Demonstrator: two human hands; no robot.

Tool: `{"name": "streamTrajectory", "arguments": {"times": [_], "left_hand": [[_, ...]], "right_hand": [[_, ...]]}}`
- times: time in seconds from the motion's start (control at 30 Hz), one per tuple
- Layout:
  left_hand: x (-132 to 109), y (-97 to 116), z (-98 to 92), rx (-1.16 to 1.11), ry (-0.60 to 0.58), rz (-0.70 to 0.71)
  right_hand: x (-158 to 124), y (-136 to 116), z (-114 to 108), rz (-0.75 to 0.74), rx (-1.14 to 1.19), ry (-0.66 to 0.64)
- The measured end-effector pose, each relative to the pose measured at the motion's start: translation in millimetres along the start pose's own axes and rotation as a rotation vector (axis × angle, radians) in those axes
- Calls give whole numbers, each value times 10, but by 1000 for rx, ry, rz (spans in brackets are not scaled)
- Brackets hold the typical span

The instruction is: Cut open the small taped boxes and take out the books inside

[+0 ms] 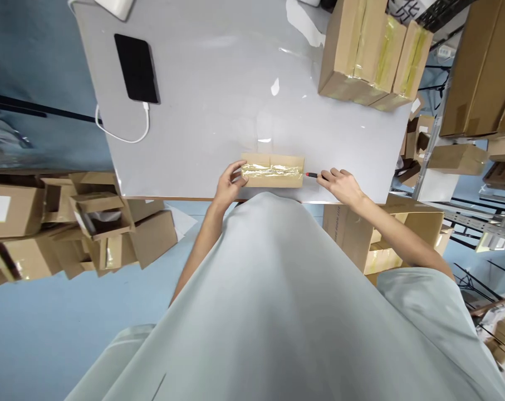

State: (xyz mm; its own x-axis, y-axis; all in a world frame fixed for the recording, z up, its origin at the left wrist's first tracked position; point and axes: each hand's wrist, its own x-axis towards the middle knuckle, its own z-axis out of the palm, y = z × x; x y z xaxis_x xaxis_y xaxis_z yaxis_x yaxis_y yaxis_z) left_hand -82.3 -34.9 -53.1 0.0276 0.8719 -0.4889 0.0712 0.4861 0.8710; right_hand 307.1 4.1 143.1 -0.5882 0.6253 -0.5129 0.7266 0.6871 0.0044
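Two hands flanked a taped box (273, 170) lying at the near edge of the white table (219, 111). Her left hand (229, 182) gripped the box's left end with curled fingers. Her right hand (344, 186) was closed around a red-tipped tool (313, 175), whose tip was just beside the box's right end.
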Motion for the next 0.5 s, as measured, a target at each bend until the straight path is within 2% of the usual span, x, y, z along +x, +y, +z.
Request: {"name": "streamTrajectory", "arguments": {"times": [0.13, 0.27, 0.4, 0.5], "left_hand": [[-5, 37, 29, -10, 39, -26], [-27, 58, -3, -41, 91, -44], [-42, -11, -165, -30, 182, -58], [-16, -94, -367, 48, 233, -20]], "right_hand": [[-69, 30, 160, 68, 34, 4], [-55, 1, 410, 201, 142, 15], [64, -83, 769, 345, 343, 33], [272, -207, 1039, 507, 647, 67]]}}
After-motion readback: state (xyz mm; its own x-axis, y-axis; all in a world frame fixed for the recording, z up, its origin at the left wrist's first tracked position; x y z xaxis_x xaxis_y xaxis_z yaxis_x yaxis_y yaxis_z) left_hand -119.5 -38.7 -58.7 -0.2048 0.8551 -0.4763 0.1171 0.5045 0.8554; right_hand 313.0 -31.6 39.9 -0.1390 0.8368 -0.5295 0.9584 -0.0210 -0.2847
